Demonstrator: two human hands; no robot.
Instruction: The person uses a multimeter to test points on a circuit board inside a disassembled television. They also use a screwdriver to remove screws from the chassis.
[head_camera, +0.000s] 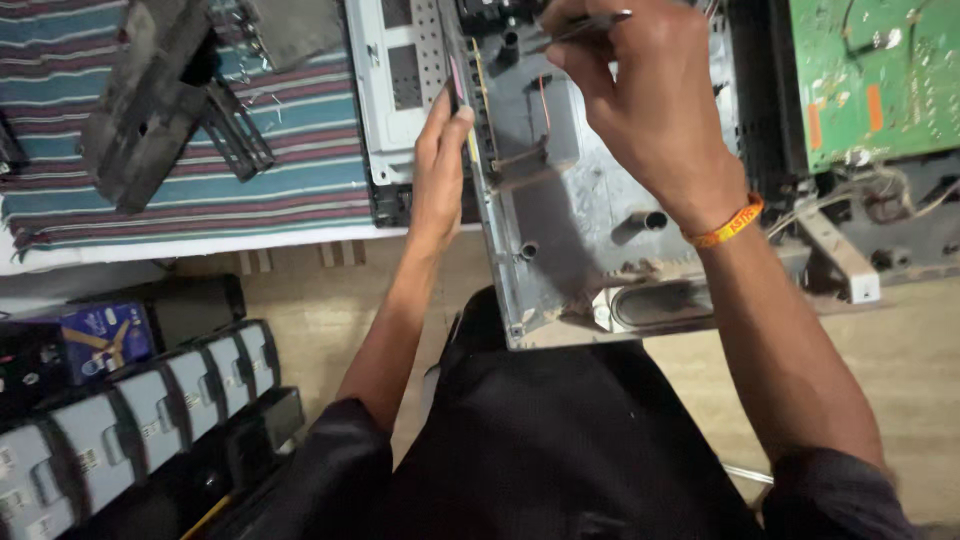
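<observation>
Nearest you, at 6 o'clock, your lap in dark cloth fills the lower frame; at 8 o'clock a row of grey plastic trays in a black rack (150, 415) leans on the floor, and beside it lies a dark blue rectangular box with a pale fan picture (95, 340). Up at 12 o'clock the work: a grey plastic rear casing with moulded screw posts (590, 210) rests tilted against your knees and the bench edge. Your left hand (438, 165) lies flat with fingers together along the casing's left rim, steadying it. Your right hand (640, 95), with an orange band at the wrist, is pinched shut on a thin metal screwdriver shaft (590, 25) aimed at the top of the casing. Judging by this, the casing is already open and bare inside, while work at its upper end looks unfinished. Farther, at 10 o'clock, a black plastic stand piece (150, 95) lies on striped teal cloth (300, 150); at 2 o'clock sits a green circuit board with an orange rectangular label (880, 75).
</observation>
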